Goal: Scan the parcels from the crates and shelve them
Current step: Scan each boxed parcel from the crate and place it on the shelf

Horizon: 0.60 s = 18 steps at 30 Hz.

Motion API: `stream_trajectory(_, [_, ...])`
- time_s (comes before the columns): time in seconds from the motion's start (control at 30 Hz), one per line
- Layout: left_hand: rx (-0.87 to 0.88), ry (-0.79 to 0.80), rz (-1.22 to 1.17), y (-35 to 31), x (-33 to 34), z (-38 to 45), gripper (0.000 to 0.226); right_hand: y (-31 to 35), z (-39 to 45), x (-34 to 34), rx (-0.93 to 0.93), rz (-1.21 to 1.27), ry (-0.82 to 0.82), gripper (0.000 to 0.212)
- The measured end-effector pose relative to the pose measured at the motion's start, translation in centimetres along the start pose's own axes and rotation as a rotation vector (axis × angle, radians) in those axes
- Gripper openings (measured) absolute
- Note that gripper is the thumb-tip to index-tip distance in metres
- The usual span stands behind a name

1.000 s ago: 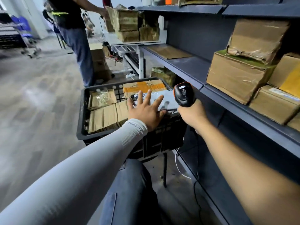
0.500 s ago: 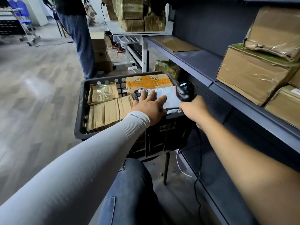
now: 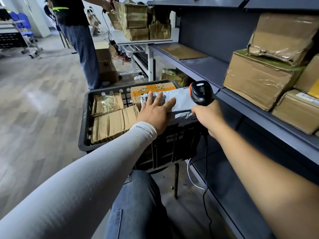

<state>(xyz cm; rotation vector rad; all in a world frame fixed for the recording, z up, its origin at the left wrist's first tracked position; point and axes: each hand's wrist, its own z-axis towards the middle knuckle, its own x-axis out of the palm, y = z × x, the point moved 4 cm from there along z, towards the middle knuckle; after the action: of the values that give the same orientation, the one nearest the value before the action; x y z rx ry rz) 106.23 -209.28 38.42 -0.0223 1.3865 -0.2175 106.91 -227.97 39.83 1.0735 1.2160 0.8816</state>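
White parcel [image 3: 181,100] in crate [image 3: 82,118], label half hidden under flat left hand [image 3: 155,112], right hand [image 3: 207,116] gripping scanner [image 3: 201,93]

Standing person [image 3: 77,31], perhaps blue chairs [image 3: 22,19]

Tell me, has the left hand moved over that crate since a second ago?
Yes. The left hand went from raised with spread fingers down flat onto the white parcel in the crate.
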Motion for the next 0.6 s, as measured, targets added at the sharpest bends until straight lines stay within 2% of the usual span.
stream_trajectory(0.23, [0.077,-0.101,-0.009,-2.9,-1.4,-0.5,0.053,0.9,-1.5,-3.3,-0.067,0.071,-0.071,0.034])
stream_trajectory(0.5, [0.220,-0.177,0.029,-9.5,-1.6,-2.2,0.054,-1.1,-5.2,-10.2,-0.080,0.059,-0.256,0.010])
stream_trajectory(0.6, [0.234,-0.176,0.009,-12.9,-1.0,-4.4,0.057,-2.3,-7.2,-13.1,-0.115,0.072,-0.281,0.022])
